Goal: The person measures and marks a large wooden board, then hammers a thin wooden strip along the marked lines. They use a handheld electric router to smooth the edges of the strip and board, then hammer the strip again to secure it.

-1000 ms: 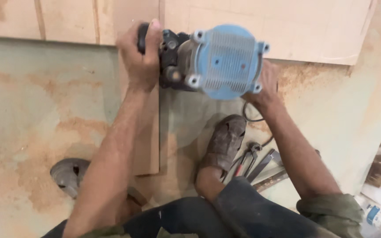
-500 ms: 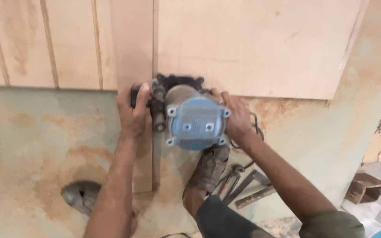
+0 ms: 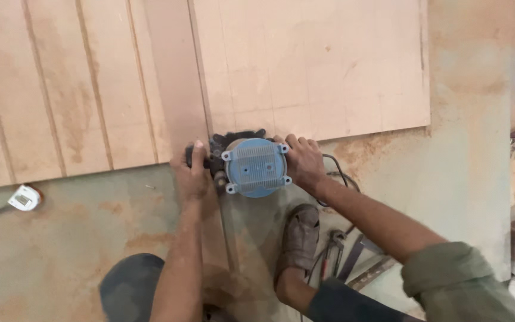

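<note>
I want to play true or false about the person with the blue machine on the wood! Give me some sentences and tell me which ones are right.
1. Both hands hold the blue-topped router. True: the left hand and the right hand each grip a side.
2. The router sits in the middle of the board. False: it is at the near edge of the wooden board.
3. A small white tape measure lies on the floor to the left. True.
4. The person is barefoot. False: a worn brown shoe is on the foot.
5. Metal hand tools lie on the floor beside the shoe. True.
6. The board is painted bright red. False: it is pale bare wood.
</note>
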